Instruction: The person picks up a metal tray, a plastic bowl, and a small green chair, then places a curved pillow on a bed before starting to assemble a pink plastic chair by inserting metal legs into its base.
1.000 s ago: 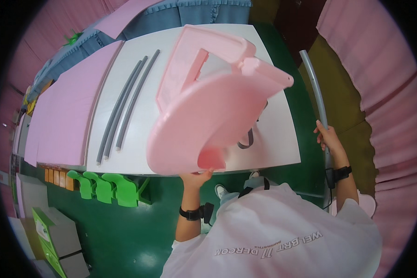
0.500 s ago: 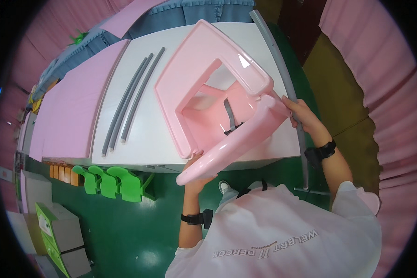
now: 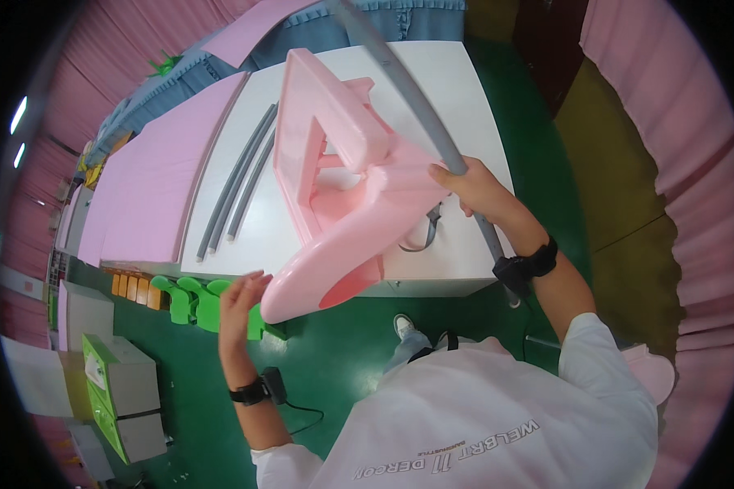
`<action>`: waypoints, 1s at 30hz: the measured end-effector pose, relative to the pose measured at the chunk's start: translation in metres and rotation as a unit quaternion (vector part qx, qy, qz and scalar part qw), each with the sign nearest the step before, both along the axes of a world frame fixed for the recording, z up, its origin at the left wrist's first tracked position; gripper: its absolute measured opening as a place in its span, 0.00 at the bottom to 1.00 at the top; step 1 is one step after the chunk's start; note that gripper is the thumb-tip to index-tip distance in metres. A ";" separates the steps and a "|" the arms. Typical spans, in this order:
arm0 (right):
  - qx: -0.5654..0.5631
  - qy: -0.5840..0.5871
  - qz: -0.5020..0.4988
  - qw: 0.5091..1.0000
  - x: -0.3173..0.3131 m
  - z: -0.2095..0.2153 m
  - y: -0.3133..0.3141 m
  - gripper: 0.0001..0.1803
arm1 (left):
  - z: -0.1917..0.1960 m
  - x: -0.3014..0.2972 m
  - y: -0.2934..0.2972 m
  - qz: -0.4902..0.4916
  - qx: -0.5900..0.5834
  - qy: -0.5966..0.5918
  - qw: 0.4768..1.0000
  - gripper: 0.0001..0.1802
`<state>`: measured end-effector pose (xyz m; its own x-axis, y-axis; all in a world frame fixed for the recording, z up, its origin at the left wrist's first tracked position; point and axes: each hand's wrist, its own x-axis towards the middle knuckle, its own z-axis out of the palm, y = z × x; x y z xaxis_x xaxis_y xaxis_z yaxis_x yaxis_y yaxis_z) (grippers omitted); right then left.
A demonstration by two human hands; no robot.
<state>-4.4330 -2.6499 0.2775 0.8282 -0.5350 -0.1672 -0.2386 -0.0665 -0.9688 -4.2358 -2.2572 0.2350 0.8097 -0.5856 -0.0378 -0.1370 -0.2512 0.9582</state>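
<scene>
1. Holding the grey tube, your right hand is wrapped around it, its thumb beside the upper right end of the pink seat.
2. Your left hand has bent fingers just beside the seat's lower rim; you cannot tell whether they touch it or how far they are closed.
3. Step in hand, as judged: managing tube and seat together. The next move seems to call for firm left-hand support at that rim and a steady tube angle.
4. The seat lies tilted, partly above the white table and partly past its near edge. Its backrest's long axis runs lower left to upper right; the tray projects toward the far side.
5. The tube's long axis slants from the top edge, left of your right hand, down to the lower right, past your wrist.
</scene>
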 end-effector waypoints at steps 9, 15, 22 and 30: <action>-0.122 0.001 0.122 0.985 0.022 0.009 0.024 0.24 | 0.125 -0.057 -0.132 -0.117 0.310 -0.140 0.933 0.35; -0.108 -0.023 0.161 0.981 0.024 0.033 0.041 0.21 | 0.097 -0.058 -0.162 -0.047 0.244 -0.082 0.965 0.41; -0.087 0.027 0.151 0.984 0.000 0.014 0.027 0.26 | 0.089 -0.038 -0.112 -0.014 0.181 -0.085 0.980 0.35; -0.038 0.014 0.124 0.992 -0.061 -0.028 -0.008 0.26 | 0.080 -0.030 -0.101 0.006 0.171 -0.077 0.982 0.34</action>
